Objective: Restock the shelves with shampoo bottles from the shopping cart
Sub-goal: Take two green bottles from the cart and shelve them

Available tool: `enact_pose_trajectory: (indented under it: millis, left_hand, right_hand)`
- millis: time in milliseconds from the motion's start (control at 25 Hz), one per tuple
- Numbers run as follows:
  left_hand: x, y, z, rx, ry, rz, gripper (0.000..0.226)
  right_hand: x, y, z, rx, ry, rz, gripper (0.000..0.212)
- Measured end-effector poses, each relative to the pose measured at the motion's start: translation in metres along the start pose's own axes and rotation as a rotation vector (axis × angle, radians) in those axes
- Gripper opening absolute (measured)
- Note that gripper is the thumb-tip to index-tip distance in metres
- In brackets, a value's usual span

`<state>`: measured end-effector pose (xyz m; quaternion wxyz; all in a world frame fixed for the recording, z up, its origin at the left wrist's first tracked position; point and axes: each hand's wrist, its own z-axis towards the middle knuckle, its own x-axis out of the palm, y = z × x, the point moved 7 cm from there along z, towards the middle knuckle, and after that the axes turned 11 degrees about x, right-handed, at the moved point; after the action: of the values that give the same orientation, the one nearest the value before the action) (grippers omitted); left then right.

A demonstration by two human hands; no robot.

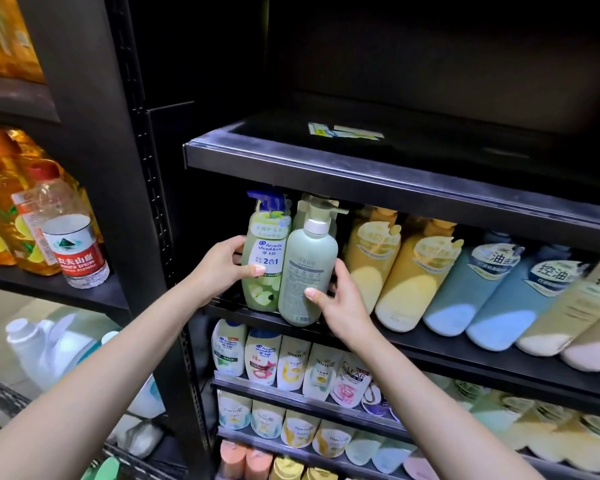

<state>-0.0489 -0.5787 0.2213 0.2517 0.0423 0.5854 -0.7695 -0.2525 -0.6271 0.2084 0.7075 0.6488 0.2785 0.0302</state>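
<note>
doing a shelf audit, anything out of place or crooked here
Yes. The grey-green pump bottle in the right hand faces backwards, its small-print back label outward, unlike the neighbouring bottles. A water bottle stands alone on the left shelf among cooking oil jugs.

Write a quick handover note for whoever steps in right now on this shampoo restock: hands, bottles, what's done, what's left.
Left hand grips the Head & Shoulders pump bottle at the row's left end.
Right hand holds the grey-green pump bottle beside it; its base sits at the middle shelf edge.
Done: yellow and blue bottles fill the row rightwards.
Left: seat both bottles; the top shelf looks bare.
</note>
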Motion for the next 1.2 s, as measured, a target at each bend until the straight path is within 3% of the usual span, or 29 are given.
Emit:
enact_pose_trajectory:
  millis: [440, 800, 960, 1080, 1200]
  left_hand:
    - [-0.001, 0.002, 0.025, -0.009, 0.006, 0.052, 0.048]
    - [0.000, 0.018, 0.048, -0.059, -0.027, -0.021, 0.053]
    - [0.003, 0.018, 0.043, -0.078, -0.100, -0.001, 0.055]
    - [-0.006, 0.016, 0.024, -0.096, -0.292, 0.156, 0.061]
    - [0.003, -0.001, -0.012, 0.046, -0.438, 0.236, 0.045]
  right_hand:
    - [0.007, -0.006, 0.025, 0.160, -0.128, -0.095, 0.023]
    - [0.010, 0.003, 0.038, 0.228, -0.182, -0.141, 0.016]
    - [0.012, 0.004, 0.030, 0.260, -0.244, -0.124, 0.027]
    - [0.014, 0.010, 0.010, 0.217, -0.335, -0.177, 0.044]
    - [0.026, 0.008, -0.012, 0.106, -0.311, -0.170, 0.063]
